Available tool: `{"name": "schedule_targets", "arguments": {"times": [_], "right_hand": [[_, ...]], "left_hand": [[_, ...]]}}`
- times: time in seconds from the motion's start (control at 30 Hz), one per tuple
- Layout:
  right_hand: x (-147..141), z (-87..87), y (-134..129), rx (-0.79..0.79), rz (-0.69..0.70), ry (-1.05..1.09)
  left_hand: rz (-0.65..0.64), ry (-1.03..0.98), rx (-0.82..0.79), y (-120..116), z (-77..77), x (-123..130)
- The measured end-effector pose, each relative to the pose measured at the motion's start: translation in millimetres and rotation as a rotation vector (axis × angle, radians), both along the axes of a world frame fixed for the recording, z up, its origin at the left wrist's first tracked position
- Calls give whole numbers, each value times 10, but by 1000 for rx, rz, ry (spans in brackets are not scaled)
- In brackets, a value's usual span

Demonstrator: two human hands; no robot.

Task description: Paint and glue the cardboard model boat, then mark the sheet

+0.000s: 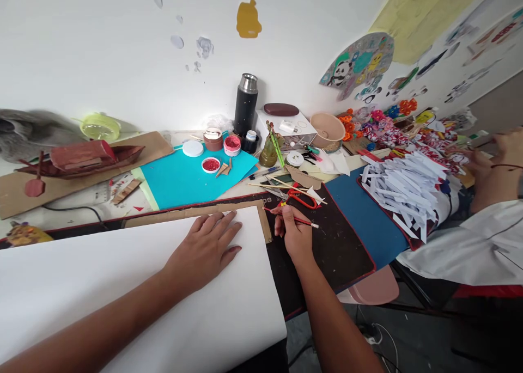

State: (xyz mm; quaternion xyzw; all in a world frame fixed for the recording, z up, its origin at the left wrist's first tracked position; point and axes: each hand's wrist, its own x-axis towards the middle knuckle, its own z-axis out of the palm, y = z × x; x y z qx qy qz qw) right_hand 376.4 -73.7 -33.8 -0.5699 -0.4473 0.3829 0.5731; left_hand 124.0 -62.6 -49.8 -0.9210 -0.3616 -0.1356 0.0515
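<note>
A large white sheet of paper (134, 275) lies across the near side of the table and hangs over its front edge. My left hand (206, 245) rests flat on it, fingers spread, close to the far right corner. Just past the sheet's right edge, my right hand (296, 231) is closed around a red pencil (304, 221) with a white end pointing right. A strip of brown cardboard (265, 220) shows from under the paper. Red-handled scissors (302, 197) lie just beyond my right hand on the dark mat (339, 242).
A red model boat (87, 160) sits on cardboard at the left. Red paint pots (232, 144) stand on blue paper (171, 182), near a black flask (245, 106). Folded white paper strips (404, 185) are piled at right, beside another person's arm (496, 182).
</note>
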Motion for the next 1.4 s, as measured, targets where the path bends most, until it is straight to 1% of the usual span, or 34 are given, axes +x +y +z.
{"name": "schedule_targets", "arguments": {"times": [0.37, 0.83, 1.17, 1.4], "right_hand": [[-2, -4, -3, -10, -10, 35], [-5, 1, -5, -28, -15, -13], [-20, -37, -5, -40, -15, -65], [-39, -1, -59, -34, 1, -66]], "left_hand": [[-3, -4, 8, -7, 15, 4], [4, -20, -11, -10, -15, 0], [3, -33, -15, 3, -30, 10], [2, -72, -3, 15, -64, 13]]}}
